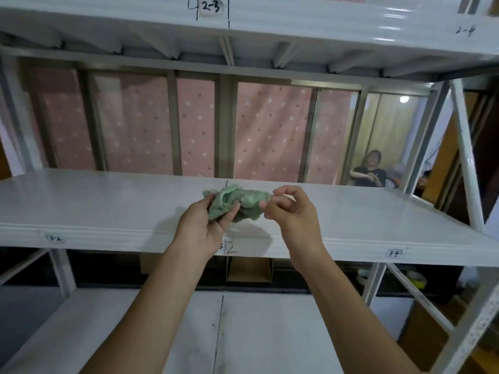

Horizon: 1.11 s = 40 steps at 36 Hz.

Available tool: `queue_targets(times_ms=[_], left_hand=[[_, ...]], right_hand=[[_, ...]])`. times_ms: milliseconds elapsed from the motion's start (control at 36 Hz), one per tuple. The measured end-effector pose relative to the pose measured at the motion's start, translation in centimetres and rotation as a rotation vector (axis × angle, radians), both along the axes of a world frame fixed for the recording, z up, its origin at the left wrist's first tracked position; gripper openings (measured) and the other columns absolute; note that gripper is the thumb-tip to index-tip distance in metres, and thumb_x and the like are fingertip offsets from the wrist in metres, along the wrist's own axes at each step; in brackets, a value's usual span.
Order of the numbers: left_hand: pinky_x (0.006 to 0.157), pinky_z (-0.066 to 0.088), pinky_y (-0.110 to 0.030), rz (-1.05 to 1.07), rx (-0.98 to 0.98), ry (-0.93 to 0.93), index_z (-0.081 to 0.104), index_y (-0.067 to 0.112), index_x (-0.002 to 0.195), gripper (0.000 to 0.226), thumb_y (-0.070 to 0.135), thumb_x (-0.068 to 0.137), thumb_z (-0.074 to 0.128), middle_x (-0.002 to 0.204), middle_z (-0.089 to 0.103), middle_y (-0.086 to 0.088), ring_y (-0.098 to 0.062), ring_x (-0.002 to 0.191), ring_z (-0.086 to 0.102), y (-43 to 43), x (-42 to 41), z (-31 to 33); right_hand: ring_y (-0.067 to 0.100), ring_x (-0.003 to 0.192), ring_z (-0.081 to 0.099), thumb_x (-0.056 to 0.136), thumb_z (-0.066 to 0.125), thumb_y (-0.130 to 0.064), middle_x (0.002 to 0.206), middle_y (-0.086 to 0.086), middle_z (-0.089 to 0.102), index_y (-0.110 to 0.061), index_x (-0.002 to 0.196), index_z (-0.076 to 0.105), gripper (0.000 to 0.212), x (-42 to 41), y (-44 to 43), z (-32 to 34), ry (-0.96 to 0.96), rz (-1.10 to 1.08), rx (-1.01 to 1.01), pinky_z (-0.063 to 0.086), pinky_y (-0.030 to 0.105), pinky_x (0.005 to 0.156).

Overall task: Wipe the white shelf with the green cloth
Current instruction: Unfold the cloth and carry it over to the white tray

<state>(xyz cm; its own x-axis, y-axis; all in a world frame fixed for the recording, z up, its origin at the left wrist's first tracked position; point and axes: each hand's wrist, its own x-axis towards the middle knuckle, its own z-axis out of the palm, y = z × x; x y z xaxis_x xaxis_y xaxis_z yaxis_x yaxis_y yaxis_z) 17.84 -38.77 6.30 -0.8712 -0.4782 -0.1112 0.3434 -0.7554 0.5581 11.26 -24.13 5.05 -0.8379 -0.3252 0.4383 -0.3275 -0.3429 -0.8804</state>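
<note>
A crumpled green cloth (234, 199) hangs just above the middle white shelf (108, 203), near its front edge. My left hand (204, 225) grips the cloth's left side from below. My right hand (291, 211) pinches the cloth's right end between thumb and fingers. Both forearms reach up from the bottom of the view. The cloth casts a shadow on the shelf board under it.
An upper shelf (297, 20) runs overhead and a lower shelf (256, 333) lies below. White uprights and a diagonal brace (464, 163) stand at the right. Behind are pink dotted curtains and a seated person (370, 171). Cardboard boxes (248, 269) sit under the middle shelf.
</note>
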Motion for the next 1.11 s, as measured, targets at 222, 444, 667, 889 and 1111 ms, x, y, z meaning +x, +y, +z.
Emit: queue_targets(times_ms=[222,444,667,889,1111], left_hand=[[0.096,0.053,-0.044,0.233,-0.678,-0.458,0.057,0.021,0.12,0.056,0.046,0.077,0.082,0.13,0.055,-0.006,-0.024,0.113,0.06,2.7,2.6,-2.5],[0.079,0.053,-0.016,0.099,-1.282,-0.185,0.072,0.021,0.102,0.018,0.018,0.087,0.082,0.094,0.077,0.008,-0.004,0.09,0.071,6.2,5.9,-1.6],[0.079,0.053,-0.03,0.079,-1.248,-0.195,0.075,0.012,0.083,0.008,0.012,0.083,0.083,0.091,0.076,-0.016,-0.015,0.081,0.069,3.1,7.2,-1.9],[0.078,0.062,-0.027,0.117,-1.133,-0.062,0.073,0.006,0.089,0.005,0.003,0.092,0.071,0.089,0.077,-0.007,-0.018,0.086,0.074,0.3,8.5,0.4],[0.074,0.055,-0.033,0.157,-1.013,-0.046,0.069,0.004,0.098,0.006,0.009,0.096,0.069,0.091,0.071,-0.011,-0.022,0.083,0.068,-1.2,6.9,3.2]], right_hand=[[0.015,0.084,0.067,0.088,0.071,-0.016,0.083,-0.007,0.066,-0.019,0.097,0.053,0.02,-0.4,3.6,2.1,0.343,-0.1,0.323,0.056,0.039,0.08],[0.005,0.064,0.047,0.095,0.058,-0.019,0.108,-0.008,0.063,-0.018,0.118,0.047,0.025,1.4,4.7,5.7,1.115,-0.273,0.663,0.046,0.032,0.06],[0.001,0.072,0.058,0.095,0.063,-0.024,0.101,-0.015,0.059,-0.018,0.115,0.047,0.027,1.5,4.9,6.5,0.993,-0.281,0.5,0.049,0.02,0.068],[0.018,0.071,0.061,0.095,0.064,-0.022,0.096,-0.019,0.061,-0.026,0.106,0.053,0.016,0.8,4.3,5.0,0.761,-0.232,0.359,0.051,0.032,0.066],[0.011,0.1,0.062,0.088,0.068,-0.047,0.105,-0.009,0.063,-0.031,0.12,0.061,0.037,-0.5,1.5,-0.1,0.295,0.116,0.223,0.051,0.04,0.091]])
